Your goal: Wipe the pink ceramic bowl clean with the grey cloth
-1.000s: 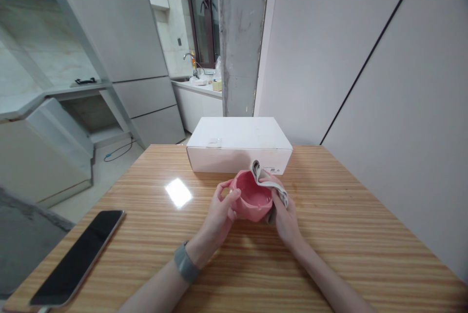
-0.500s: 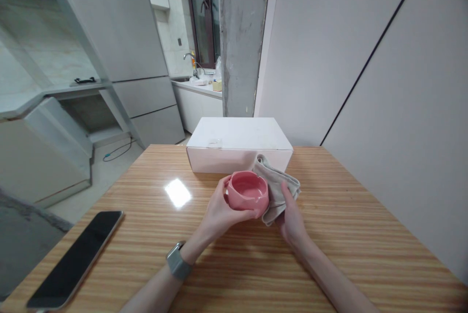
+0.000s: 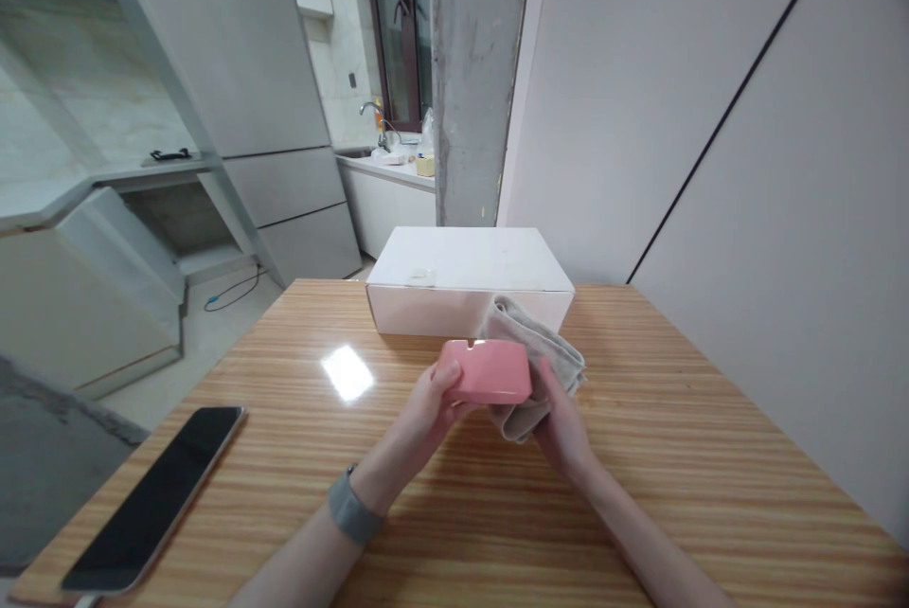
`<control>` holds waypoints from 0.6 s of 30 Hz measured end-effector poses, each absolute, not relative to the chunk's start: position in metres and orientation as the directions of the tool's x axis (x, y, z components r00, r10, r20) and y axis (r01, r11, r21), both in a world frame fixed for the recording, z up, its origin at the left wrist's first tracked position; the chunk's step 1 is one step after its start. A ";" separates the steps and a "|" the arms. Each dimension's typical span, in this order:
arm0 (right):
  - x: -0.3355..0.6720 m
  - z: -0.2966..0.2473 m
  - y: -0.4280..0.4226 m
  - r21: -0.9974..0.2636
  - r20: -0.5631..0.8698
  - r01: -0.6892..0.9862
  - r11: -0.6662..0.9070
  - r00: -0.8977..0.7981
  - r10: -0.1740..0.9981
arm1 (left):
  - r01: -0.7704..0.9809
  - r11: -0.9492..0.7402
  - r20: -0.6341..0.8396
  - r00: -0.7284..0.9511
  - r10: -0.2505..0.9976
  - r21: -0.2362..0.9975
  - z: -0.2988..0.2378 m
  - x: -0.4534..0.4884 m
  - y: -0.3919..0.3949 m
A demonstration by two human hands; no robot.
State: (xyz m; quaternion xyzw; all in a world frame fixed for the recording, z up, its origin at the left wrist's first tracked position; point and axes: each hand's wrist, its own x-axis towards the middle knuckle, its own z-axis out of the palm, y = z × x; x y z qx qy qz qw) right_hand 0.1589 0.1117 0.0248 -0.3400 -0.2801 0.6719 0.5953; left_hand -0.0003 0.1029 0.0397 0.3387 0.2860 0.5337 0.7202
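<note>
My left hand (image 3: 428, 402) grips a pink ceramic bowl (image 3: 489, 371) above the wooden table (image 3: 639, 456), its side wall facing me and its opening hidden. My right hand (image 3: 561, 423) holds a crumpled beige cloth (image 3: 540, 362) pressed against the bowl's right side. A grey watch band (image 3: 350, 511) sits on my left wrist.
A closed white cardboard box (image 3: 469, 277) lies just behind the bowl. A black phone (image 3: 152, 499) rests near the table's left front edge. Beyond the table stand a grey fridge (image 3: 248, 68), a concrete pillar (image 3: 475, 68) and a kitchen counter with a tap (image 3: 387, 168).
The bowl was tilted with its opening toward me and the cloth inside it; now it is turned so only its outer wall shows, and the cloth has moved to its right side.
</note>
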 end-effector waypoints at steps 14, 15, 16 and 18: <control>0.152 0.030 0.106 -0.786 -0.116 -0.605 -0.129 -0.061 0.991 | -0.504 0.064 -0.041 0.057 0.998 0.861 0.030 0.012 0.097; 0.151 0.030 0.106 -0.786 -0.125 -0.605 -0.127 -0.046 0.991 | -0.479 0.053 -0.042 0.035 0.999 0.876 0.029 0.012 0.097; 0.151 0.030 0.106 -0.786 -0.135 -0.604 -0.127 -0.033 0.990 | -0.454 0.045 -0.044 0.012 0.999 0.890 0.028 0.012 0.098; 0.151 0.030 0.106 -0.791 -0.149 -0.597 -0.133 -0.023 0.989 | -0.414 0.030 -0.046 -0.029 0.999 0.910 0.026 0.012 0.098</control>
